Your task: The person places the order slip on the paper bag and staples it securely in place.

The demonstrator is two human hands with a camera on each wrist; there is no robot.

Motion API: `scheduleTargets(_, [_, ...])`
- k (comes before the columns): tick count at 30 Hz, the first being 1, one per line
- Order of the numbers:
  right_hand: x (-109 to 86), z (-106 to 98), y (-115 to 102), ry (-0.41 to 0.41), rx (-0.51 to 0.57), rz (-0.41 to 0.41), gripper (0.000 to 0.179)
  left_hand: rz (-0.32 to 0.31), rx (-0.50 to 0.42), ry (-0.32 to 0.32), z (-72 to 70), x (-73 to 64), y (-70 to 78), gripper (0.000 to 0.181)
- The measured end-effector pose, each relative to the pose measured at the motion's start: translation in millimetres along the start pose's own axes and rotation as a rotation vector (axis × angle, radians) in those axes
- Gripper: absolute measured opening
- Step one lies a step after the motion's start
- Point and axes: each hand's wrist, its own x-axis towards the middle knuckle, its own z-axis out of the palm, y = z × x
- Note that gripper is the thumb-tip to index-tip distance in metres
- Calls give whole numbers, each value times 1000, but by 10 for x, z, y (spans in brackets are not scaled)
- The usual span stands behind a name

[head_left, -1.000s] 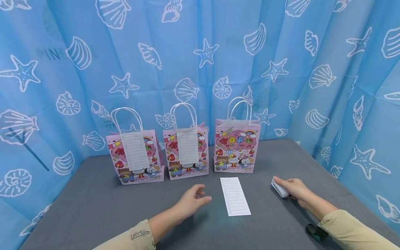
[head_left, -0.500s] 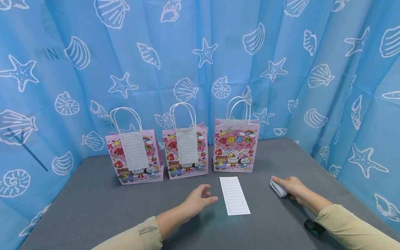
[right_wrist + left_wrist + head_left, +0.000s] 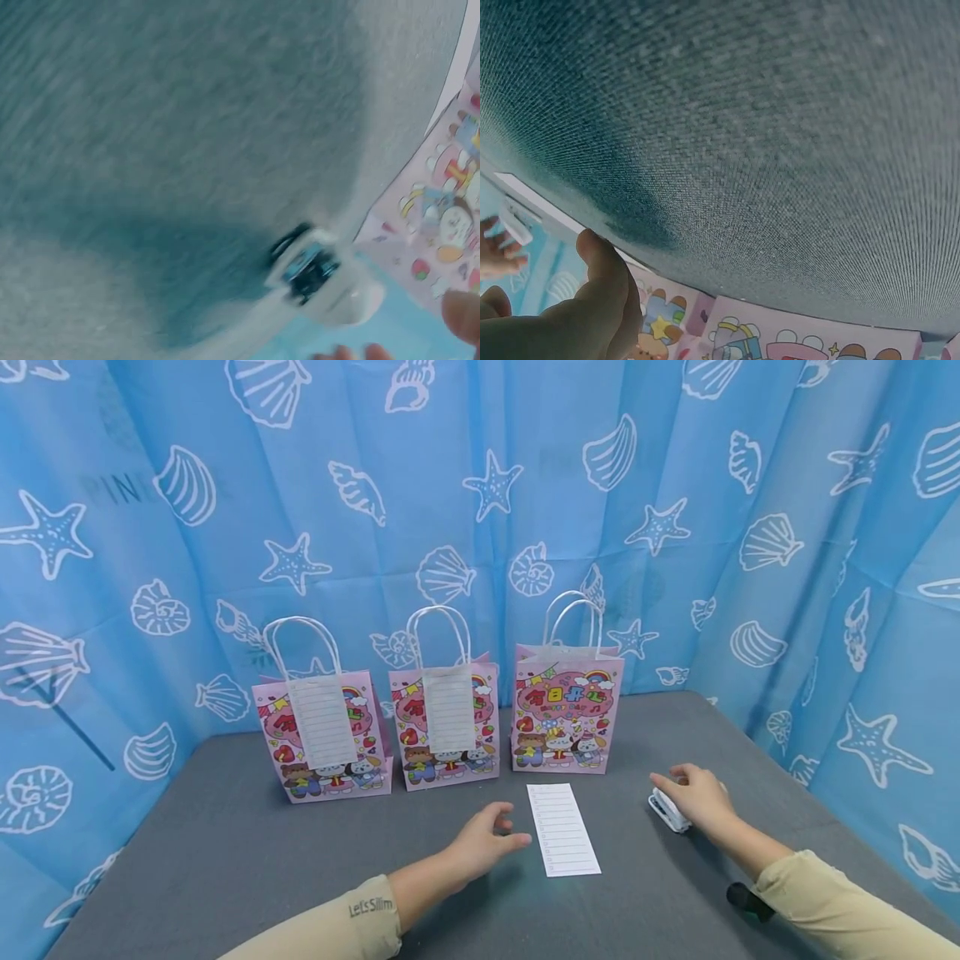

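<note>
My left hand (image 3: 483, 847) hovers just left of a lined white paper strip (image 3: 564, 829), holding nothing, thumb and fingers spread apart. The thumb (image 3: 604, 292) overlaps the edge of the strip in the left wrist view. At the right, a small white stapler (image 3: 667, 812) lies on the grey table. My right hand (image 3: 697, 793) is right above and behind it, its fingers off the stapler. In the right wrist view the stapler (image 3: 322, 277) shows a dark opening, with fingertips apart from it. The rightmost pink cartoon gift bag (image 3: 567, 714) stands behind the strip.
Two more pink gift bags stand to the left, the middle bag (image 3: 487, 764) and the left bag (image 3: 375, 781), each with a lined strip on its front. A black object (image 3: 748, 902) sits by the right sleeve. A blue shell-print curtain (image 3: 420, 510) surrounds the table (image 3: 225, 860).
The right hand has let go of the stapler and lifted its fingers off it. My left hand has drifted right toward the paper strip.
</note>
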Motion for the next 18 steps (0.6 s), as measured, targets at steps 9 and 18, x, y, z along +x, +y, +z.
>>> scheduleTargets(9, [-68,195,-199,-22,230,-277,47,20,-19,-11,-14,48,28,66])
scheduleTargets(18, [-14,332,-316,-393,327,-284,84,7,15,-23,5,90,44,75])
